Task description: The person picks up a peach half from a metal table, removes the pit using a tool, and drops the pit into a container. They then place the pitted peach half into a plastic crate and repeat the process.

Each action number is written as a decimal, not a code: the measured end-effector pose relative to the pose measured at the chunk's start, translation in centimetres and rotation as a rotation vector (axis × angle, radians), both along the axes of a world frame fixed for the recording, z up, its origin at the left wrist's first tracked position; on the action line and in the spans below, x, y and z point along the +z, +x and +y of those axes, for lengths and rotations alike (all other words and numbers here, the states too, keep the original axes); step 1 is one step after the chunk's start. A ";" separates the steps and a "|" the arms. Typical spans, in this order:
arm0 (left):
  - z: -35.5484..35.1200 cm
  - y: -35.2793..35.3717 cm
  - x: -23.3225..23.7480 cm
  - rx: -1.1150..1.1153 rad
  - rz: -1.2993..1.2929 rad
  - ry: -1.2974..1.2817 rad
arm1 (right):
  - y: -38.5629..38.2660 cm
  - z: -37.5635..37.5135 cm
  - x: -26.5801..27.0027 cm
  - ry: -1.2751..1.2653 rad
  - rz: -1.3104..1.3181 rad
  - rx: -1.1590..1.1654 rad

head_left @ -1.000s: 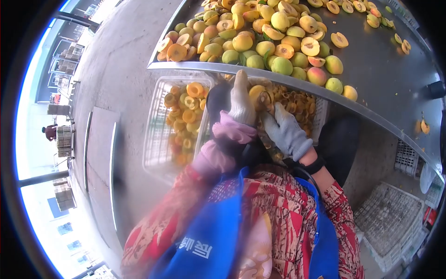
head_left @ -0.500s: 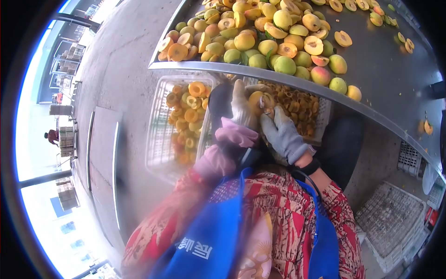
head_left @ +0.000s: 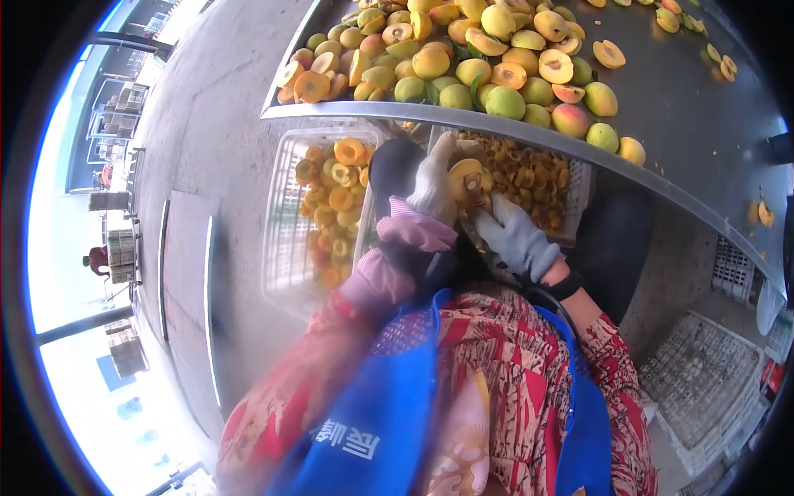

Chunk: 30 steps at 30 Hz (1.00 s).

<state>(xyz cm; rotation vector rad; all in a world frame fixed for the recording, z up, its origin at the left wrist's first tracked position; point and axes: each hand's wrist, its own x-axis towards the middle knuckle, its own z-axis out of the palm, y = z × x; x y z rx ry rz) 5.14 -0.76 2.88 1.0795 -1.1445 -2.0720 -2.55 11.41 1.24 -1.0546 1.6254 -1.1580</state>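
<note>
Over the gap between two crates, my gloved left hand (head_left: 433, 183) grips a halved yellow peach (head_left: 469, 180), cut face up with a brown pit area at its centre. My gloved right hand (head_left: 519, 240) has its fingers closed against the lower side of that half; whatever it holds is too small and hidden to name. Left of my hands stands a white crate (head_left: 281, 207) of pitted peach halves (head_left: 341, 198). Beyond my right hand, another crate (head_left: 581, 198) holds many brown peach pits (head_left: 529, 178).
A metal table (head_left: 662, 99) carries a heap of whole and halved peaches (head_left: 463, 66); its raised edge (head_left: 496, 128) runs just beyond my hands. Stacked crates (head_left: 703, 372) stand at the lower right. A person (head_left: 97, 259) is beside stacked crates (head_left: 121, 248) far left.
The peach half has tilted so its cut face shows more plainly. My right hand has shifted slightly down and right, its fingers still at the fruit. The view has moved a little.
</note>
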 end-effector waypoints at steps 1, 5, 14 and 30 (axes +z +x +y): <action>0.4 0.0 -0.3 0.001 0.003 -0.006 | 0.0 -0.1 -0.4 -0.045 -0.108 -0.023; 1.0 0.5 -1.6 0.122 0.081 0.147 | -0.1 0.5 -2.5 -0.037 -0.067 0.137; 1.2 0.3 -3.3 0.193 -0.120 -0.140 | -1.0 0.6 1.3 0.459 -0.780 0.084; 2.2 0.4 -1.9 -0.162 -0.302 -0.239 | -2.4 2.6 0.2 0.460 -1.272 0.276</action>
